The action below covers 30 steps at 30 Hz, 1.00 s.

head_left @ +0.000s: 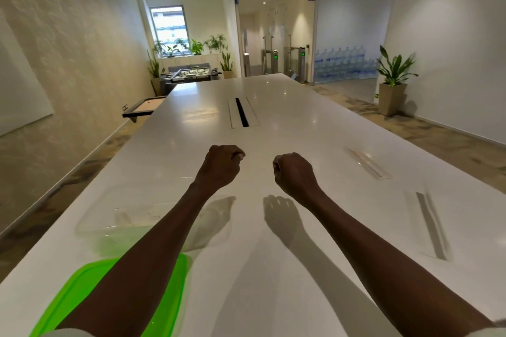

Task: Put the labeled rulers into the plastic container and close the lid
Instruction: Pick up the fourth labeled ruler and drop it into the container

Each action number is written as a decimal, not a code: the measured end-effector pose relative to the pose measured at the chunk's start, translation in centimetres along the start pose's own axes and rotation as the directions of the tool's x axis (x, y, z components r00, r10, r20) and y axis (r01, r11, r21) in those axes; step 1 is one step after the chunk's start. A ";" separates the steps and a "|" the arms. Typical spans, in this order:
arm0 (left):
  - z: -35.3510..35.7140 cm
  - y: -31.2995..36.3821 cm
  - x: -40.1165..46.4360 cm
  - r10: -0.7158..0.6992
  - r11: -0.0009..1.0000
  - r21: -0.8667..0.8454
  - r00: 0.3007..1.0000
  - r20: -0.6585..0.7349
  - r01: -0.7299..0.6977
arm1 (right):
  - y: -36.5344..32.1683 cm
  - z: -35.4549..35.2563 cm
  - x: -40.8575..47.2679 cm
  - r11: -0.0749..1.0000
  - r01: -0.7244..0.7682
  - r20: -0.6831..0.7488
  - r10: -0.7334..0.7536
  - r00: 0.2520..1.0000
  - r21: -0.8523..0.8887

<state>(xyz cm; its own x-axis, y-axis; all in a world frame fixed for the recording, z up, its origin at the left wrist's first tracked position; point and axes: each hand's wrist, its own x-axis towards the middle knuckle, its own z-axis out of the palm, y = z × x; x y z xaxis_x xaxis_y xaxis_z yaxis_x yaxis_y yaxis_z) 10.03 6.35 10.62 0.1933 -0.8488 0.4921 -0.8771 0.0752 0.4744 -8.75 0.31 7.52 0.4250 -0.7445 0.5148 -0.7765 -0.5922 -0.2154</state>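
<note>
Above mid-table (273, 107): left hand (221, 164), right hand (293, 172) fisted, empty. Rulers (367, 163) (431, 224) near right edge, untouched. Container (128, 210) open near left edge, seemingly empty; lid (82, 290) beside it. Nothing done yet.

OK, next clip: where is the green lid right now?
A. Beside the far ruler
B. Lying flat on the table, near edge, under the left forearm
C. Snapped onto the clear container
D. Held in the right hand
B: the green lid lies flat on the table, in front of the open clear container, and both fists are empty.
</note>
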 end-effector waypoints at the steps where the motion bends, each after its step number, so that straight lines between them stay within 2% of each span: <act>1: 0.8 0.7 0.1 0.000 1.000 -0.011 1.000 0.009 0.000 | 1.0 -0.3 -0.3 1.000 -0.012 0.002 0.012 1.000 -0.014; 11: 8.5 7.1 0.9 0.043 0.997 -0.074 0.986 0.160 -0.031 | 10.7 -2.8 -3.4 0.980 -0.176 0.033 0.180 0.983 -0.096; 18: 13.3 11.8 1.2 0.106 0.990 -0.120 0.966 0.236 -0.079 | 16.5 -4.2 -5.6 0.935 -0.327 0.007 0.331 0.943 -0.136; 26: 17.6 17.4 0.9 0.174 0.977 -0.171 0.942 0.288 -0.128 | 22.1 -7.0 -7.0 0.884 -0.460 -0.073 0.456 0.887 -0.077; 30: 19.5 20.1 0.6 0.209 0.970 -0.185 0.928 0.310 -0.157 | 25.0 -8.5 -7.1 0.851 -0.523 0.008 0.524 0.852 -0.048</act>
<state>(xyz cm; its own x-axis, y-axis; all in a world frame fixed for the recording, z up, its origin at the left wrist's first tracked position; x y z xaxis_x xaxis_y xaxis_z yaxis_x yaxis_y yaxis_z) -16.10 -2.87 6.21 -0.1401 -0.9337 0.3296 -0.7996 0.3031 0.5185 -35.10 -6.61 5.54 -0.0408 -0.9469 0.3190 -0.9055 -0.1000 -0.4125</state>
